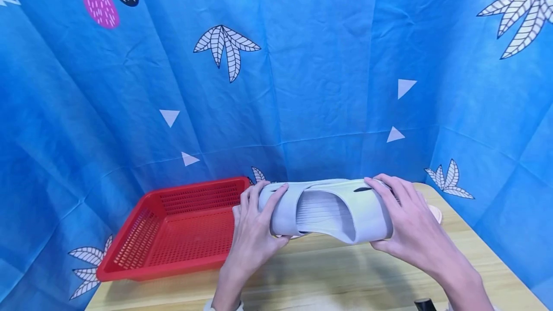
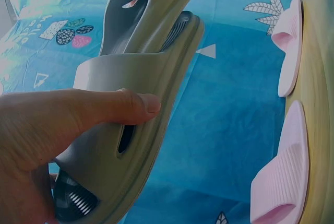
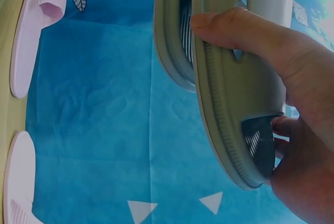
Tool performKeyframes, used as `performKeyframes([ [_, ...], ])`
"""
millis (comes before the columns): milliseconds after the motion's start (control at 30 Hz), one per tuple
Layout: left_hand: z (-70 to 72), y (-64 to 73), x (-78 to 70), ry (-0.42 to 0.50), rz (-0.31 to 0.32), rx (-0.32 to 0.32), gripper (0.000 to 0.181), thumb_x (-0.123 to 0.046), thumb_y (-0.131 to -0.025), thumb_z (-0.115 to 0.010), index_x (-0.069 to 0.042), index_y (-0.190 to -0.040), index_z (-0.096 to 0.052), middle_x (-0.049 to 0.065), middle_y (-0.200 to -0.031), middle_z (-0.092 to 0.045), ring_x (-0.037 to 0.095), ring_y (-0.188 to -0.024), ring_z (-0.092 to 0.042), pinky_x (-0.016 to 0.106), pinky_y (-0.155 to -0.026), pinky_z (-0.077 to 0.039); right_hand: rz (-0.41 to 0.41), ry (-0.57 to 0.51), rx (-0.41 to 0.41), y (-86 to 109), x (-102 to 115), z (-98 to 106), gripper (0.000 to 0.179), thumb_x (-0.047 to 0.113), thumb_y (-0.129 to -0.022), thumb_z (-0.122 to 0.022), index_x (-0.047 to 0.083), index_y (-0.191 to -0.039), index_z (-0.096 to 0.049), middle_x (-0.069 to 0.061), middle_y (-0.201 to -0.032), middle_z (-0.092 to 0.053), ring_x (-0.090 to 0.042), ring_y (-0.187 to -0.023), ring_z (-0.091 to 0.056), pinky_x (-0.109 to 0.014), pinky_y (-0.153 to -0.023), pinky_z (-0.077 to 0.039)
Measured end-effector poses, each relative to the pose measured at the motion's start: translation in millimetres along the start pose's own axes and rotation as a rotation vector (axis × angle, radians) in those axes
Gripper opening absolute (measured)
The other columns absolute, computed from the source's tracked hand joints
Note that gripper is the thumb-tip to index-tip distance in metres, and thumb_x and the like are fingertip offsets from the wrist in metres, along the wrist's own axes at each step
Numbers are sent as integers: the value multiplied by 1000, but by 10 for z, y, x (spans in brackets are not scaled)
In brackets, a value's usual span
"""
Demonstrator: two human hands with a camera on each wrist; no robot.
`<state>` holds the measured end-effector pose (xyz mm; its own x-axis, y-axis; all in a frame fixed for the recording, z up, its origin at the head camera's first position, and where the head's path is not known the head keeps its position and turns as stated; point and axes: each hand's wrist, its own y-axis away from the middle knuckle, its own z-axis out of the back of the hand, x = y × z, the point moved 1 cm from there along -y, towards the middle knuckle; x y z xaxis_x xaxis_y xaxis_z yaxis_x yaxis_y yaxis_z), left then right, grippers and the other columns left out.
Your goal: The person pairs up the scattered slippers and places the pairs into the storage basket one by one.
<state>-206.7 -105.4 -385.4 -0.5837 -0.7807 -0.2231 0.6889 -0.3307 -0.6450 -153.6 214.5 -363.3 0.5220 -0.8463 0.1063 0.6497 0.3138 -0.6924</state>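
Note:
A pair of light grey slide slippers is held in the air above the table, one fitted against the other. My left hand (image 1: pixel 255 229) grips the slipper at the left end (image 2: pixel 112 78), its thumb across the strap beside a slot. At the other end, my right hand (image 1: pixel 414 229) grips the second slipper (image 3: pixel 240 78), thumb pressing near the sole's edge and fingers behind. In the left wrist view two pink slippers, one farther (image 2: pixel 287 72) and one nearer (image 2: pixel 276 192), lie on the table. From the head, the grey pair hides most of them.
A red perforated plastic basket (image 1: pixel 190 241) stands on the left of the wooden table (image 1: pixel 319 282). A small black object (image 1: pixel 425 304) pokes up at the front edge near the right forearm. Blue patterned curtain (image 1: pixel 319 85) hangs around the table's back and sides.

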Motion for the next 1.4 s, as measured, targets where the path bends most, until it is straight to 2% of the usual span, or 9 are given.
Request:
performKeyframes([
  [300,-15,1,-2,4,-14,0,116,-36,-52,-103,-41,-153,-44,8,-153,-41,27,-141,-31,44,-87,-41,9,-33,-11,-1,-7,-51,125,30,-40,-100,13,-152,-47,-12,-143,-50,-36,-125,-46,-60,-89,-44],
  [500,-36,3,-21,11,-19,13,118,-35,-53,-103,-42,-154,-42,5,-153,-40,26,-141,-30,44,-89,-42,0,-75,8,-4,-17,-112,123,30,-41,-101,14,-151,-49,-11,-143,-50,-33,-127,-45,-56,-93,-43],
  [700,-36,5,-28,1,-23,-1,119,-35,-52,-103,-42,-154,-43,5,-153,-40,27,-141,-31,44,-88,-41,27,-104,-14,-24,-1,-156,122,28,-40,-101,12,-150,-50,-8,-145,-51,-31,-129,-46,-53,-96,-41],
  [900,-33,-6,-40,-4,-29,-7,118,-35,-51,-103,-42,-153,-44,4,-152,-40,27,-140,-31,43,-87,-40,73,-105,-40,-46,20,-167,119,27,-41,-100,10,-149,-52,-7,-147,-53,-30,-133,-47,-43,-105,-37],
  [1133,-40,-6,-87,2,-37,-3,117,-35,-51,-104,-40,-152,-45,5,-152,-42,27,-140,-32,46,-89,-41,79,-108,-44,-43,39,-190,119,27,-41,-101,10,-148,-53,-7,-147,-54,-29,-135,-47,-33,-110,-32],
  [1233,-47,-6,-100,-4,-35,-6,117,-35,-50,-104,-39,-152,-46,5,-152,-42,27,-140,-33,46,-88,-41,78,-116,-44,-46,51,-207,119,26,-40,-102,9,-148,-53,-8,-147,-54,-29,-135,-47,-35,-110,-33],
  [1400,-58,-7,-111,26,-48,-19,115,-35,-50,-104,-38,-151,-48,5,-152,-43,26,-140,-33,47,-89,-41,67,-128,-49,-58,92,-241,118,24,-41,-102,11,-147,-54,-6,-147,-55,-28,-136,-47,-45,-106,-38],
])
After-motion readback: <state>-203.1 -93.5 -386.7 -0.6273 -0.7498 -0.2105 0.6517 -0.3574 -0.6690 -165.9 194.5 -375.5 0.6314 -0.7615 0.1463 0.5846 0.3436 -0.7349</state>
